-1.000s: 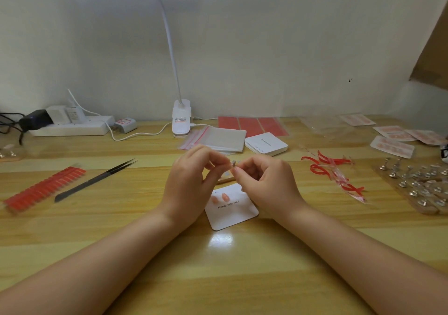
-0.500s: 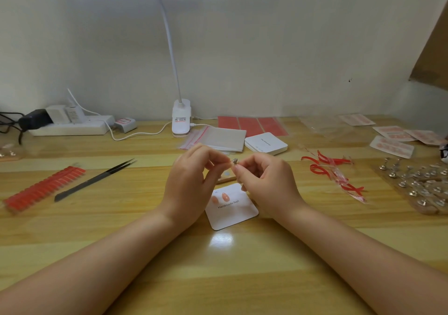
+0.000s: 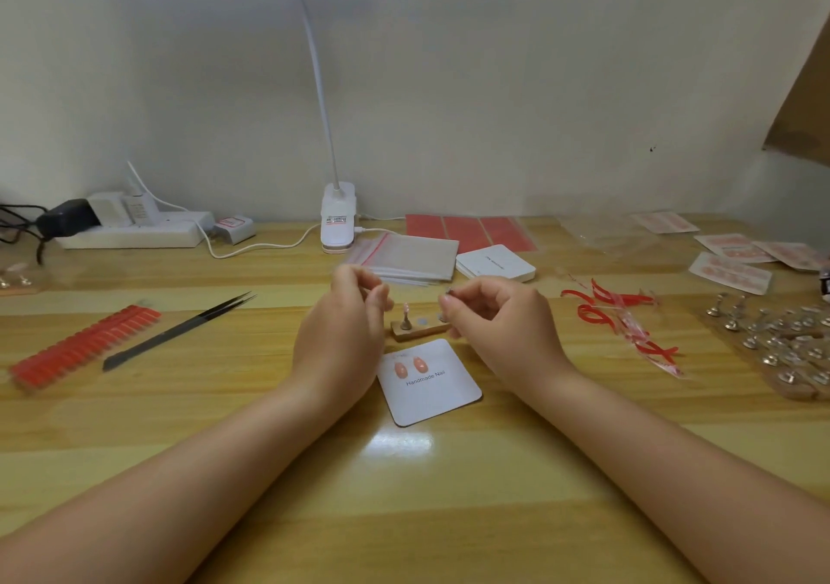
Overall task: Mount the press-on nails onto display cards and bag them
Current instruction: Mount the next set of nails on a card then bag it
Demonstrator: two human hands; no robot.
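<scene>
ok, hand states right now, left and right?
Left hand: fingers curled in a pinch; contents cannot be told.
Right hand: pinching a small dark metal nail stand.

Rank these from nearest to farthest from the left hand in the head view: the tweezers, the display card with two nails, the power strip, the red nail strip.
From the left hand:
1. Display card, just right of the wrist, toward the person.
2. Tweezers, to the left on the table.
3. Red nail strip, farther left, near the table's edge.
4. Power strip, far left by the wall.
</scene>
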